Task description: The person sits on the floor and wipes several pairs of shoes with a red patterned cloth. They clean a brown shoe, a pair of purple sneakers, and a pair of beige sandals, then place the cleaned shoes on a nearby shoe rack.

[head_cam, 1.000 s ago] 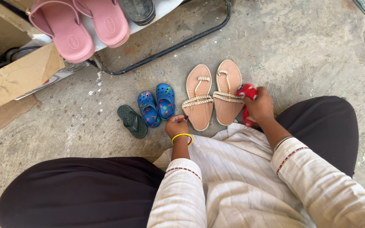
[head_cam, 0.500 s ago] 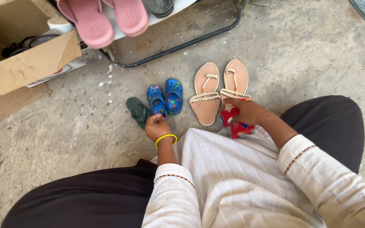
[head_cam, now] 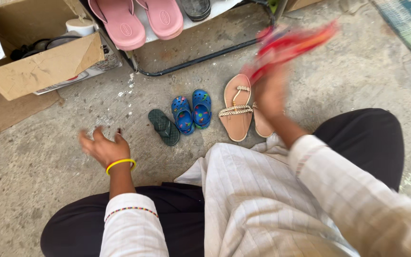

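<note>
My right hand [head_cam: 269, 93] is raised and blurred, holding a pair of small red shoes [head_cam: 291, 45] above the tan sandals [head_cam: 236, 112]. The right tan sandal is partly hidden behind that hand. My left hand [head_cam: 103, 147], with a yellow bangle on the wrist, hovers over the concrete floor with fingers spread and nothing in it, left of a single dark green slipper [head_cam: 164, 126]. Two small blue clogs [head_cam: 192, 112] stand side by side between the green slipper and the sandals.
A low rack with a black metal frame [head_cam: 200, 57] holds pink slides [head_cam: 141, 19] and a dark shoe [head_cam: 197, 8]. An open cardboard box [head_cam: 39, 66] sits at the far left on flat cardboard. A woven mat's corner [head_cam: 405, 24] shows at top right.
My right hand has lifted the red shoes up from beside the sandals and swings them forward. My left hand has left the blue clogs, moved left and opened.
</note>
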